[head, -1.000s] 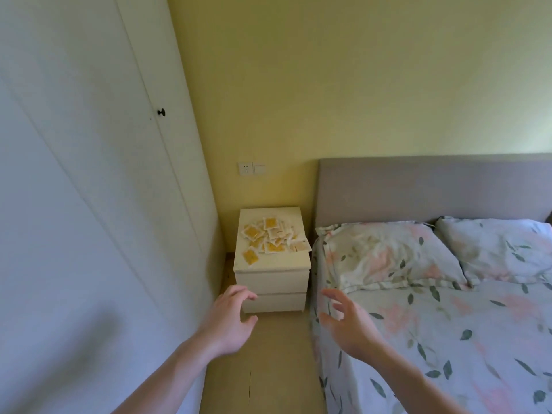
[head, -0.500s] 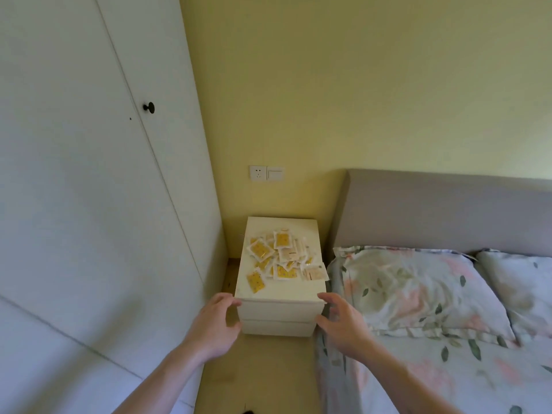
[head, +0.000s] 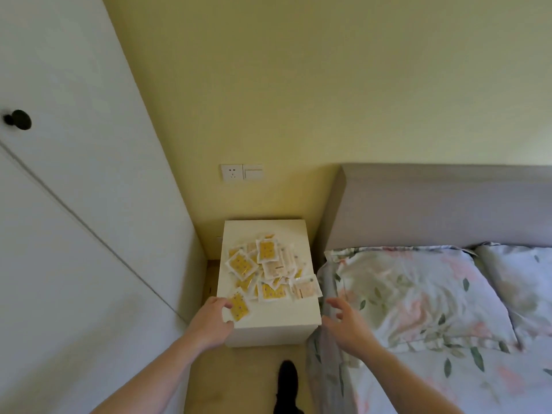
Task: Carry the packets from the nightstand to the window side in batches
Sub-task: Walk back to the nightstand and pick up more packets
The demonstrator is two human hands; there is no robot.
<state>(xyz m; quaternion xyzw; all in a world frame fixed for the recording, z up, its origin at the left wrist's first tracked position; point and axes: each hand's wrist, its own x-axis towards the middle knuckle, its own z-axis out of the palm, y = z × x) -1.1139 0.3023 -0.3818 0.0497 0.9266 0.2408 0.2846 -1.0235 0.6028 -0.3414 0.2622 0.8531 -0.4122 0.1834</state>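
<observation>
The packets [head: 266, 271] look thin, light and flat — small sealed sachets, yellow-printed or pale, prob. slick film that slides when stacked. They seem soft enough to bunch, so a scoop or a pinch across several edges should suit better than picking single ones; loose ones could slip out of a handful. They lie in a loose overlapping heap on top of the white nightstand [head: 294, 312], mid to near part, w/ one pale packet [head: 306, 288] overhanging the right edge beside the bed [head: 418, 309].

The left hand [head: 212, 319] is at the near-left corner; its fingers [head: 221, 302] curl around the left edge of the nearest yellow packet [head: 239, 305], apparently pinching it — contact looks real but partly hidden. The right hand [head: 348, 321] hovers just right of the nightstand, fingers spread and loose, holding nothing, apart from the heap.
</observation>
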